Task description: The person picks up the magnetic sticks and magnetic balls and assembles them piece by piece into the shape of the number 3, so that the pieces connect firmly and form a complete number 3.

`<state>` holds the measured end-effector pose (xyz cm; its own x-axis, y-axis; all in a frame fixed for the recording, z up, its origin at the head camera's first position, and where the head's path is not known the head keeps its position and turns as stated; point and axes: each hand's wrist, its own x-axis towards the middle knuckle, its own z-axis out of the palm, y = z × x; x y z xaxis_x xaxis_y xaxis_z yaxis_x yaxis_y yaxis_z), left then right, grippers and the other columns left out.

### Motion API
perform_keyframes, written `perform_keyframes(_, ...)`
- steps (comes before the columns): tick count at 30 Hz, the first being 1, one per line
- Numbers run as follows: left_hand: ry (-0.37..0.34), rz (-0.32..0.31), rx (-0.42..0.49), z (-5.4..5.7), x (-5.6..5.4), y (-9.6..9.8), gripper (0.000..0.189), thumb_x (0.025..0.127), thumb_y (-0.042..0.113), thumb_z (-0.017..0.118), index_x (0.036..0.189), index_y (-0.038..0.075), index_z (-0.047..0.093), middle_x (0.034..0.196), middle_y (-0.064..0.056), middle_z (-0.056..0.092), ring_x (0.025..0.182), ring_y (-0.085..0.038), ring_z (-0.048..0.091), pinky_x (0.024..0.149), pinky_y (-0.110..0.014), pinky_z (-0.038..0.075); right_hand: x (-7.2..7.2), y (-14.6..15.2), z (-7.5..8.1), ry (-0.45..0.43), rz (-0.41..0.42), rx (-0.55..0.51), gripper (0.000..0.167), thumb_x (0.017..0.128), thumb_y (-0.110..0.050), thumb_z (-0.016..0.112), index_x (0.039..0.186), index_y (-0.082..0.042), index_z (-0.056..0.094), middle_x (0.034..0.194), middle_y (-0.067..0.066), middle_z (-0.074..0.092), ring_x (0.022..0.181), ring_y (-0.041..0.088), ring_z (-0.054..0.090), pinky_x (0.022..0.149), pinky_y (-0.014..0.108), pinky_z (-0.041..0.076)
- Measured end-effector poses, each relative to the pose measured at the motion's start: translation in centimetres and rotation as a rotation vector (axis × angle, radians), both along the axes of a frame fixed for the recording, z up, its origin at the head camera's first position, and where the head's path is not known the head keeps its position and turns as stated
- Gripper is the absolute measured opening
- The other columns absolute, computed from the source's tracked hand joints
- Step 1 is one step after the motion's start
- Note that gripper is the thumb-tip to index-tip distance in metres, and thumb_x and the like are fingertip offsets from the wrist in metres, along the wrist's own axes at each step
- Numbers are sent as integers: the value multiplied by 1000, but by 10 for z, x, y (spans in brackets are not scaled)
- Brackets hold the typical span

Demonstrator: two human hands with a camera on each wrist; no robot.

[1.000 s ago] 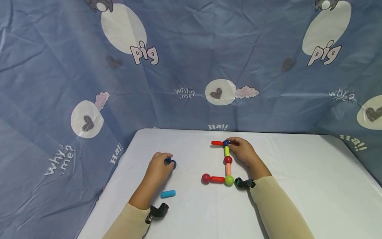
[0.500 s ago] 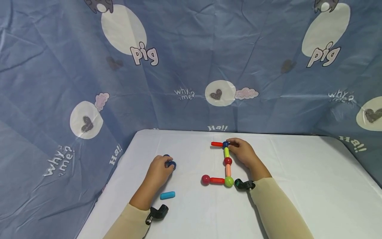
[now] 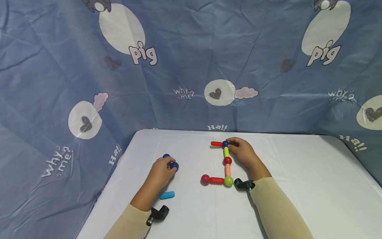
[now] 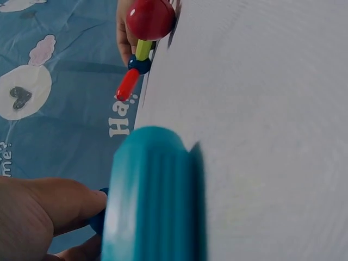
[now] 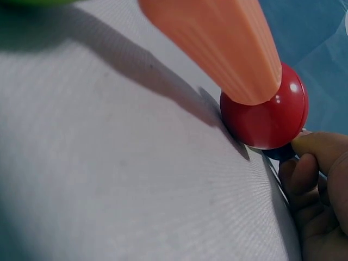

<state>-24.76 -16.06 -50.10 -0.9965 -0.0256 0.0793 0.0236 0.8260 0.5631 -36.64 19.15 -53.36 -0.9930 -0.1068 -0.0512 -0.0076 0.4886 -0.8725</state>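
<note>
On the left of the head view, my left hand [image 3: 161, 172] pinches a blue ball [image 3: 174, 166] between thumb and fingers. A second blue ball [image 3: 166, 155] shows just past its fingertips. Toward the wrist lies a light blue rod [image 3: 167, 195], large in the left wrist view. My right hand [image 3: 243, 151] pinches a dark blue ball [image 3: 225, 144] at the far corner of a chain of balls and rods. That ball joins a red rod [image 3: 216, 143] and a yellow-green rod [image 3: 226, 152]; a red ball [image 3: 227, 161] and an orange rod [image 3: 228, 170] follow.
At the chain's near end, a green ball [image 3: 228, 181] joins the orange rod to another red rod [image 3: 217, 180], which ends in a crimson ball [image 3: 205, 179]. Everything lies on a white-covered table [image 3: 283, 166] with a blue printed cloth [image 3: 185, 113] behind it.
My left hand has shifted slightly right and nearer with its blue ball, and the second blue ball has come into view beyond the fingers. The right hand and the chain stay put.
</note>
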Motion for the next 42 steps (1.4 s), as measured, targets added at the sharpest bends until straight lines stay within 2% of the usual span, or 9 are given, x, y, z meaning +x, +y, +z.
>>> perform_keyframes(8, -40, -30, 17, 2, -3, 3, 31, 94, 15, 78, 123, 8, 71, 107, -10, 73, 91, -20, 65, 82, -41, 58, -1, 0, -1, -13, -2, 4, 35, 104, -22, 64, 138, -18, 66, 136, 10, 65, 128, 30, 57, 114, 52, 43)
perform_keyframes(17, -80, -88, -4, 7, -16, 14, 28, 93, 16, 79, 119, 11, 70, 91, -2, 69, 82, -18, 62, 77, -40, 56, 2, 0, 1, 6, -4, -7, 34, 104, -22, 64, 138, -17, 66, 134, 12, 66, 127, 31, 59, 112, 52, 44)
perform_keyframes(21, -126, -114, 2, 10, -22, 20, 27, 94, 18, 79, 119, 13, 69, 92, -2, 69, 84, -18, 63, 78, -40, 56, 2, 0, -1, -8, -9, -10, 34, 104, -21, 64, 137, -17, 67, 134, 11, 65, 127, 31, 58, 113, 52, 44)
perform_keyframes(24, -182, -139, 41, 13, -29, 22, 25, 94, 21, 79, 117, 16, 70, 96, -2, 68, 87, -18, 63, 80, -40, 55, 2, 0, -2, -7, -13, -14, 34, 103, -20, 64, 137, -18, 67, 134, 11, 66, 127, 31, 58, 113, 52, 44)
perform_keyframes(28, -219, -166, 97, 15, -39, 25, 23, 94, 21, 78, 115, 17, 69, 99, -2, 67, 88, -19, 63, 78, -36, 53, 1, 0, -1, 9, -8, -16, 34, 103, -21, 64, 137, -17, 67, 134, 11, 66, 127, 31, 58, 113, 53, 43)
perform_keyframes(35, -230, -171, 143, 18, -53, 32, 26, 94, 21, 78, 118, 16, 69, 100, -3, 68, 84, -18, 65, 70, -32, 55, 2, -2, -1, 9, -9, -12, 34, 103, -20, 65, 137, -16, 67, 133, 11, 66, 126, 31, 59, 113, 52, 44)
perform_keyframes(42, -207, -141, 120, 12, -68, 46, 25, 95, 25, 78, 117, 17, 69, 100, -1, 69, 91, -20, 63, 80, -37, 52, 2, -1, 0, 13, -15, 0, 33, 104, -21, 64, 137, -18, 67, 132, 11, 66, 125, 31, 58, 113, 53, 43)
